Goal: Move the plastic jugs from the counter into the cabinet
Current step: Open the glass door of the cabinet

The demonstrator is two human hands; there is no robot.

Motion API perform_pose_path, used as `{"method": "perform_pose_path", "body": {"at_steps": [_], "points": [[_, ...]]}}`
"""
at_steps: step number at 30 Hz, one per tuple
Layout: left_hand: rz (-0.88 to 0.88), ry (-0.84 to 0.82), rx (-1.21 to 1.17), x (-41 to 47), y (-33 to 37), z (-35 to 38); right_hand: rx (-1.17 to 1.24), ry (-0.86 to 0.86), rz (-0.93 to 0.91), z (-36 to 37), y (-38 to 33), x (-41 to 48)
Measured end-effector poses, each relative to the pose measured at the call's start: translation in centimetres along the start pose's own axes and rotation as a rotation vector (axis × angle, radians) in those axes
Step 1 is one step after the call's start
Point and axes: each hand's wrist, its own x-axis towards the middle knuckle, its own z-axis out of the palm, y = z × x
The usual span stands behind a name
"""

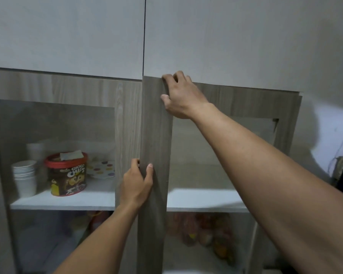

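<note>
Two hands: both on right cabinet door point(156, 135) frame.
Left hand point(136, 184): fingers pinching frame edge, 6 o'clock.
Right hand point(181, 95): fingers curled, gripping frame, 12 o'clock.

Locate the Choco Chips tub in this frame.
In the head view, the Choco Chips tub stands on the white shelf behind the left glass door, lower left of frame, with the stack of white paper cups close beside it on its left.
</note>
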Motion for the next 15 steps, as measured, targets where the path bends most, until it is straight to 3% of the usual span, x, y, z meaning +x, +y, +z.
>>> {"method": "perform_pose_path", "body": {"at_steps": [8,15], "points": [[0.108,0.088,0.093,-8.4,4.5,-3.1,0.127,0.034,-0.023,-6.4,-0.3,-7.5],[0.355,-0.025,0.067,-14.2,9.9,-5.7,0.19,0.078,0.1,-14.1,-1.1,-14.2]]}}
